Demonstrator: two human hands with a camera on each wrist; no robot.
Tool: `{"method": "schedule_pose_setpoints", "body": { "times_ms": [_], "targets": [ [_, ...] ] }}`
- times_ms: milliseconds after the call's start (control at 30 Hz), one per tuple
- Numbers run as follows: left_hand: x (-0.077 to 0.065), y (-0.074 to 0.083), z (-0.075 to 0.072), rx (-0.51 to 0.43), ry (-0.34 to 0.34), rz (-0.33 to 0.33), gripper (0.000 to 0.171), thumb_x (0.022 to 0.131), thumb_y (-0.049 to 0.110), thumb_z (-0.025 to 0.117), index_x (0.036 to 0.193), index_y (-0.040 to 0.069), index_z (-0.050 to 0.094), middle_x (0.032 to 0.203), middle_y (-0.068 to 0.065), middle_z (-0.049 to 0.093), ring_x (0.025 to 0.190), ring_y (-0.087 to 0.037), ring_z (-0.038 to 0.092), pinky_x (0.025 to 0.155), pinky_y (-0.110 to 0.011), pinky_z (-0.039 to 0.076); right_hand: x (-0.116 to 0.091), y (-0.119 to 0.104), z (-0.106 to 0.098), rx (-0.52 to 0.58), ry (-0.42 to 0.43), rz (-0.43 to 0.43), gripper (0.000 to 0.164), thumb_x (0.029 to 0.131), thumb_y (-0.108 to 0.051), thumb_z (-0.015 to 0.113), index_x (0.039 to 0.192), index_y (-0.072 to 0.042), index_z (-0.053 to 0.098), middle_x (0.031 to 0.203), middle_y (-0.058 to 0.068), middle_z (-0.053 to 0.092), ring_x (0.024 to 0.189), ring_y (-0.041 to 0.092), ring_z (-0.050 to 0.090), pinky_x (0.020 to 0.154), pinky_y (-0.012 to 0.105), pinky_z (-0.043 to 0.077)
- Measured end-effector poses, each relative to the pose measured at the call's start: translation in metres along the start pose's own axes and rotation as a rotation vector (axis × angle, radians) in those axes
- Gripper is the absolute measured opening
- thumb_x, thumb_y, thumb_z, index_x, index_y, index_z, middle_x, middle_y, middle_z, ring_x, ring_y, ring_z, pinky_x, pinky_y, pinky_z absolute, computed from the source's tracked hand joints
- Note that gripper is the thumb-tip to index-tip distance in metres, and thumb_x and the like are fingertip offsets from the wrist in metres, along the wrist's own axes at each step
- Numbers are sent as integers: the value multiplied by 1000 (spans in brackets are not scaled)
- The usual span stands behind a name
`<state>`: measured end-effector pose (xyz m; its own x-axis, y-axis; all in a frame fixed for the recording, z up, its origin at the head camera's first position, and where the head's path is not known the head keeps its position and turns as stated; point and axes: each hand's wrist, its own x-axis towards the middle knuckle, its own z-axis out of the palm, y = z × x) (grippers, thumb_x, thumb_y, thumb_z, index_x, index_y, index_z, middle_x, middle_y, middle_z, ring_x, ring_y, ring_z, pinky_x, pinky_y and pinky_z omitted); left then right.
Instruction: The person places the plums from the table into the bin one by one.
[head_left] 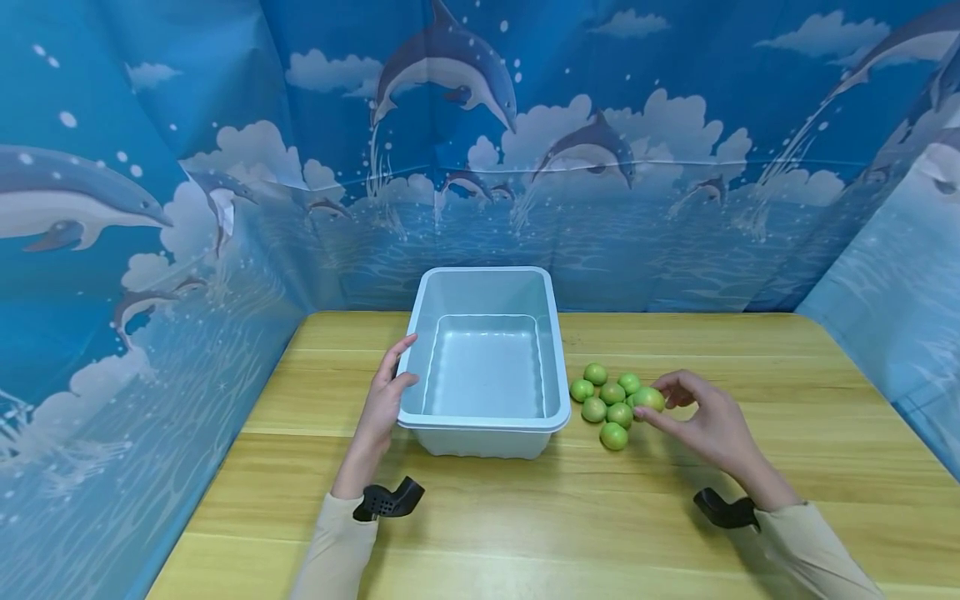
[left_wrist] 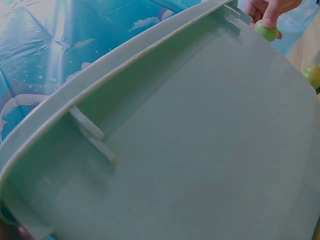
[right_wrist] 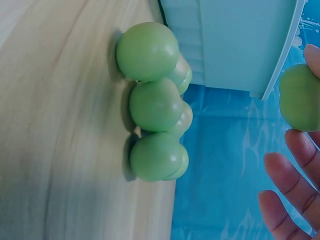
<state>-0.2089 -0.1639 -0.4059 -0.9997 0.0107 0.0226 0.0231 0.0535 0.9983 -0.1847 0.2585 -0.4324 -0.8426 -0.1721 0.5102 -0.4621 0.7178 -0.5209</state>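
Pale blue-green plastic makes up the deep rectangular tub standing on the yellowish wood-grain table. Right of the tub, the right hand has its grip closed on a smooth round green fruit, pinched between thumb and fingertips at the right edge of a loose cluster of similar green fruits. At the tub's left rim rests the left hand, thumb and a finger reaching over the edge. Good handling calls for a light pinch around the fruit's middle, lifted clear so no neighbour rolls, while the left hand steadies the tub without tipping it.

The left hand's other fingers are hidden by the rim, so I cannot tell whether that grip is closed. The right wrist view cuts off the held fruit and much of the hand; overlaps make the cluster hard to count.
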Motion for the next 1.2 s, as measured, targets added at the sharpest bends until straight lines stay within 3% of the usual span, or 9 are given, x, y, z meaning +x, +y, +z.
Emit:
{"method": "schedule_pose_setpoints", "body": {
  "times_ms": [400,700,1200],
  "targets": [
    [0,-1,0,-25,8,-8,55,91,5,43,141,26,41,156,1,11,141,-16,7,111,-44,11,9,-10,-1,25,29,-40,36,70,-19,84,98,-16,63,84,-9,60,75,10,54,67,22,42],
    [0,1,0,-35,1,-3,54,91,5,43,142,24,40,156,0,11,141,-17,6,111,-44,10,18,-19,-3,55,44,-64,36,70,-15,84,100,-13,64,84,-8,60,75,15,55,70,20,40],
    [1,-1,-1,-37,-4,2,54,92,4,42,143,22,40,156,-2,11,141,-20,7,110,-47,10,33,-31,-4,83,82,-160,38,68,-10,84,100,-13,64,84,-8,59,75,5,53,71,21,41]
  ]
}}
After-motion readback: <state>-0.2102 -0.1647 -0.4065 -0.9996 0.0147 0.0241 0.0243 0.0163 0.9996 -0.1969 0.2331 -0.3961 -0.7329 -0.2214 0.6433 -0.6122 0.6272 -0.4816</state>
